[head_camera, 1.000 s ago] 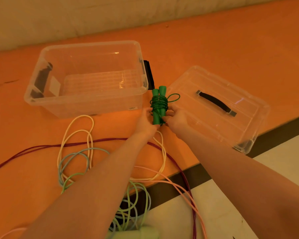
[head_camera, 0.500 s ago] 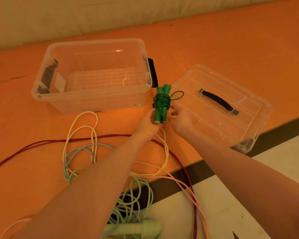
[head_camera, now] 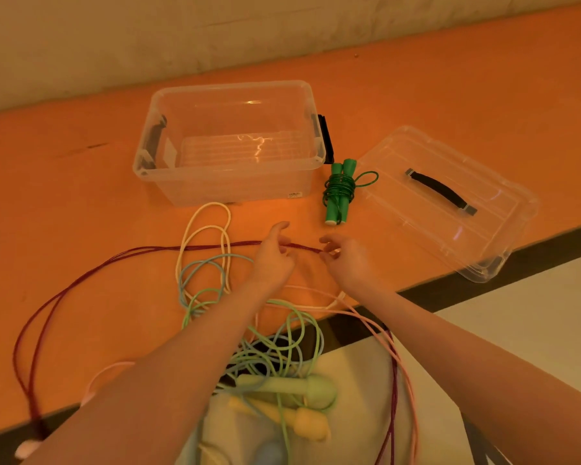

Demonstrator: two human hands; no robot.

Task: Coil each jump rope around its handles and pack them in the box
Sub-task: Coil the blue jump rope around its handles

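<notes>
- An orange tabletop [head_camera: 450,88] fills most of the view, running from the lower left up toward the upper right
- A dark mark sits on the orange surface toward its left side, and a tiny speck lies near the far edge on the right
- A dark edge band [head_camera: 483,276] borders the near side of the tabletop
- A pale floor [head_camera: 534,313] shows beyond that edge at the lower right
- A rough beige wall [head_camera: 215,35] stands along the far side of the tabletop
- Warm, yellowish light tints the whole scene
</notes>
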